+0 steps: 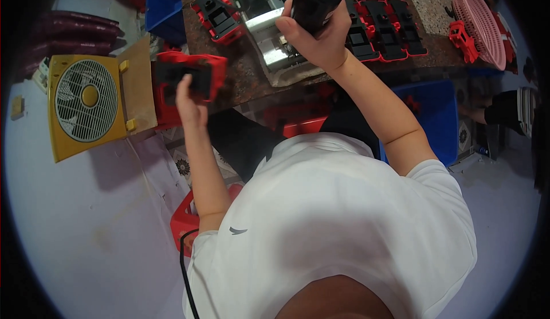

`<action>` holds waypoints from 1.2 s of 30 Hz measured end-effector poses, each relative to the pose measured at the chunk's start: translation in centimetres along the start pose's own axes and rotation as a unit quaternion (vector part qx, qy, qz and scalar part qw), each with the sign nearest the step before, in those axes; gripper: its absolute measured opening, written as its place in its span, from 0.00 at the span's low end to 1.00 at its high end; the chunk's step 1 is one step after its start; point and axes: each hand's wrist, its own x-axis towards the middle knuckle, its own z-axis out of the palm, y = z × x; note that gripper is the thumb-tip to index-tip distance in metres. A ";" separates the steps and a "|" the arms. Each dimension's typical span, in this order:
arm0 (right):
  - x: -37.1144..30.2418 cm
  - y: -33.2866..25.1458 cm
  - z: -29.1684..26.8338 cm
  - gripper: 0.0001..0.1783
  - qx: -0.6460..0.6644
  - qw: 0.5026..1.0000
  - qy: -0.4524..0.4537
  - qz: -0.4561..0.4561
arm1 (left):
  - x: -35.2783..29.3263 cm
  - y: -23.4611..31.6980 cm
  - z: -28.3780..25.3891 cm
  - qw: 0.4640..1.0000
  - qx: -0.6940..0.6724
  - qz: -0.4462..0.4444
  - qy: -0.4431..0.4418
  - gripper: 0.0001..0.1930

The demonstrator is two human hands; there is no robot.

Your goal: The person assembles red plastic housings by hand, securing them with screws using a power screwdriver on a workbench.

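Observation:
My left hand (189, 98) holds a red and black plastic housing part (195, 77) at the near left edge of the brown stone-topped table (246, 67). Farther over the table, my right hand (318, 35) grips a black power tool (315, 1) upright above a metal jig (275, 44). Another red and black part (217, 18) lies left of the jig. Several more such parts (384, 24) are lined up in rows to the right of my right hand.
A yellow box fan (86, 104) lies on the floor at the left. A pink plastic basket (481, 21) sits at the table's right end. A blue stool (435, 115) stands under the table, and another person's hand (478, 113) shows at the right.

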 end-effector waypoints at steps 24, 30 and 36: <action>2.2 -3.9 6.1 0.14 0.122 0.992 -0.004 -0.014 | 1.4 -4.4 1.2 0.979 0.158 0.110 -0.064 0.30; 2.1 -4.3 7.2 0.14 0.146 0.989 -0.012 -0.026 | 1.4 -4.8 1.3 0.978 0.154 0.135 -0.039 0.31; 2.3 -4.1 7.1 0.13 0.098 0.994 -0.049 0.016 | 1.5 -5.1 1.4 0.973 0.172 0.148 -0.030 0.32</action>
